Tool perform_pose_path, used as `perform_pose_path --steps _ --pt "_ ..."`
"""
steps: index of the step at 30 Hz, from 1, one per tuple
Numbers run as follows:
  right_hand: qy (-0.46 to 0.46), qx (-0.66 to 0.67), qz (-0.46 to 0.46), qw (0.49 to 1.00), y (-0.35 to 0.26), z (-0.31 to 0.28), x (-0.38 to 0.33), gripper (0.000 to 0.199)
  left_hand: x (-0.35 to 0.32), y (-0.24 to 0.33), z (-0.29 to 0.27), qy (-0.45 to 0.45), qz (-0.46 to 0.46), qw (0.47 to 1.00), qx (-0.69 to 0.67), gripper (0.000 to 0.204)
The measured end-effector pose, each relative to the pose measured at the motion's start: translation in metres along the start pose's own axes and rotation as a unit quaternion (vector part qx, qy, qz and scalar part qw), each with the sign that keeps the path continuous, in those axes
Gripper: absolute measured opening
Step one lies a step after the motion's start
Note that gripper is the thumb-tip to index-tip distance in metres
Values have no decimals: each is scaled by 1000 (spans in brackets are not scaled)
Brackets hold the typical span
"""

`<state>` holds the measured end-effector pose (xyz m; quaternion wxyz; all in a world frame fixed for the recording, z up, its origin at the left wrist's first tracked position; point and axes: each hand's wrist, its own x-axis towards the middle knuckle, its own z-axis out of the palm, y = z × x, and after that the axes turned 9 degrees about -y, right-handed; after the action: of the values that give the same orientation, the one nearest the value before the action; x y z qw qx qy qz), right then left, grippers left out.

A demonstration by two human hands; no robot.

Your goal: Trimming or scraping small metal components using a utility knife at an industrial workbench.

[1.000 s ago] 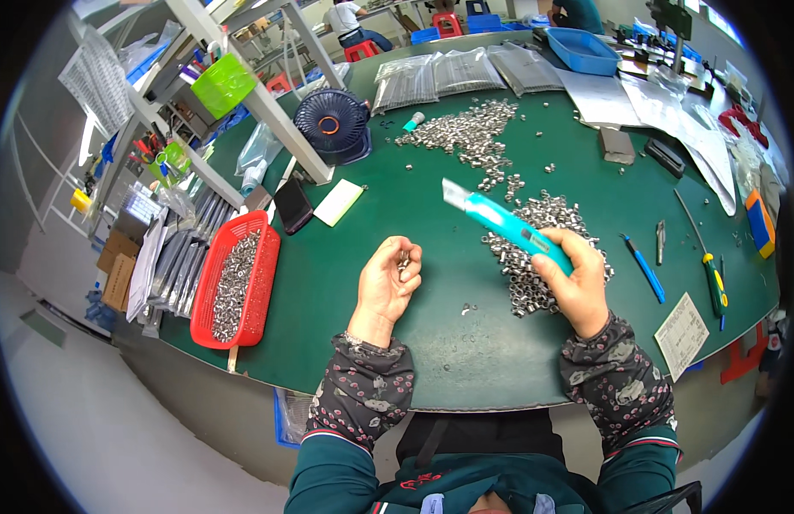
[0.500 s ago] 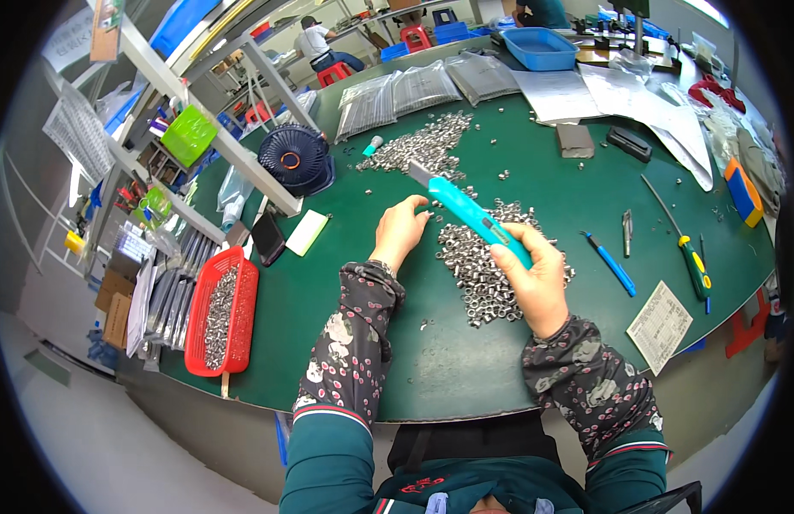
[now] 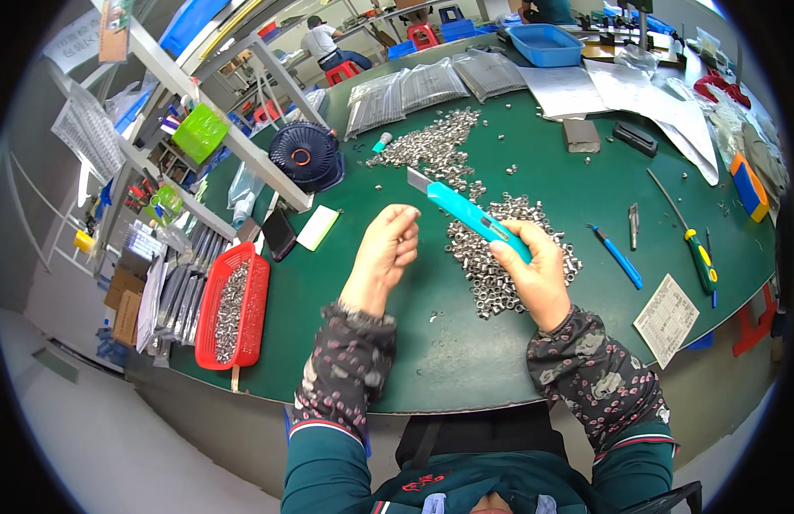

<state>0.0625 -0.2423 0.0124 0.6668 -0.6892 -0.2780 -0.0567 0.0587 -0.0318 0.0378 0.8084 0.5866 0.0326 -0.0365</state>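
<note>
My right hand (image 3: 537, 272) grips a teal utility knife (image 3: 468, 214) by its handle, with the blade out and pointing up to the left. Beneath the knife lies a pile of small metal rings (image 3: 498, 278), like short tube pieces. My left hand (image 3: 385, 247) is raised just left of the blade, its fingers curled and the thumb and forefinger pinched. Whatever is in that pinch is too small to make out. Farther back spreads a second heap of metal rings (image 3: 427, 146), with a small teal-and-white object (image 3: 382, 142) at its left side.
At the left stand a red basket (image 3: 258, 308) of metal pieces, a phone (image 3: 280, 234), a pale notepad (image 3: 318, 227) and a dark fan (image 3: 304, 157). To the right lie a blue pen-like tool (image 3: 617, 259), a screwdriver (image 3: 698, 261) and a printed card (image 3: 667, 319). Bagged tubes (image 3: 434, 88) line the back.
My left hand has drawn back from beside the rings, toward me and slightly left, and its fingers have curled in. The knife stays in my right hand, nearly still.
</note>
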Motion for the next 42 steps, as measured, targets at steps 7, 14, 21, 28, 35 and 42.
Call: perform_pose_path --steps 7,14,21,28,35,42 --pt "-91 -111 -42 989 -7 7 -5 22 -59 -12 -20 -40 51 967 -245 12" --pt "-155 -128 -51 978 -4 11 -10 29 -60 -26 -42 -36 65 966 -247 13" --pt "-209 -102 7 973 -10 9 -8 26 -59 -26 -43 -19 91 967 -237 11" --pt "-225 -74 29 971 -8 9 -9 25 -61 -24 -36 -13 105 977 -184 12" --pt "-232 -87 23 969 -2 8 -8 25 -61 -27 -34 5 130 985 -114 14" --pt "-191 -199 -44 960 -2 10 -9 27 -61 -27 -32 36 135 988 -66 15"
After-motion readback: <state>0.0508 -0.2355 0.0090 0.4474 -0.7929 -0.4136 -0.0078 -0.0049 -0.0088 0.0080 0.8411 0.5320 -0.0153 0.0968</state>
